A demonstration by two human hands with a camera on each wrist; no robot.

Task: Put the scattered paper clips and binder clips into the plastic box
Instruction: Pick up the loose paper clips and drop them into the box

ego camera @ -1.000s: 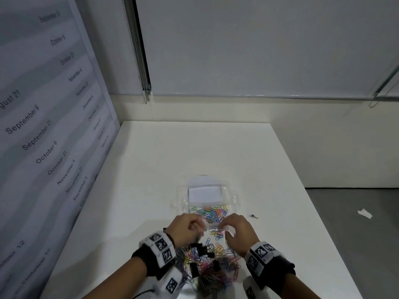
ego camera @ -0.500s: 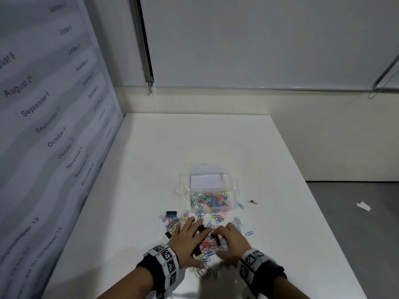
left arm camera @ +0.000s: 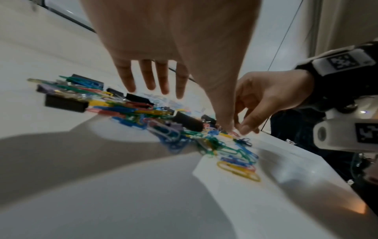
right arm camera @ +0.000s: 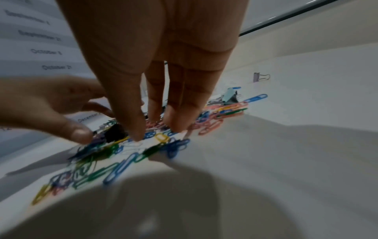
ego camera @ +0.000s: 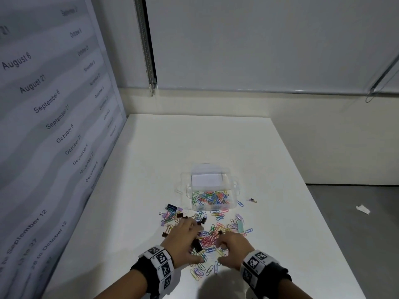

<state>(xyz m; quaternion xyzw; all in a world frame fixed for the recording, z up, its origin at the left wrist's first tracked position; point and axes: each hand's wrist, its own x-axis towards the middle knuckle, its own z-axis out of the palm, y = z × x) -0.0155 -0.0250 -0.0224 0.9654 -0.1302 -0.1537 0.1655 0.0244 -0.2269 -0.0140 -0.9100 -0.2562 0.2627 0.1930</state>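
Both hands, left hand (ego camera: 183,240) spread, right hand (ego camera: 234,244) loosely curled, have dropped onto paper clips (ego camera: 208,239) just before the plastic box (ego camera: 210,190), table edge close behind.

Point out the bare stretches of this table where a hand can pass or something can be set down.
Bare table lies between the plastic box and the far wall, and along the left edge beside the calendar panel. It is crowded between the box and both hands, where the clips lie scattered.

We see multicolour paper clips (ego camera: 208,239) btwn our hands, black binder clips (ego camera: 197,244), clear box (ego camera: 210,186), white table (ego camera: 194,143).
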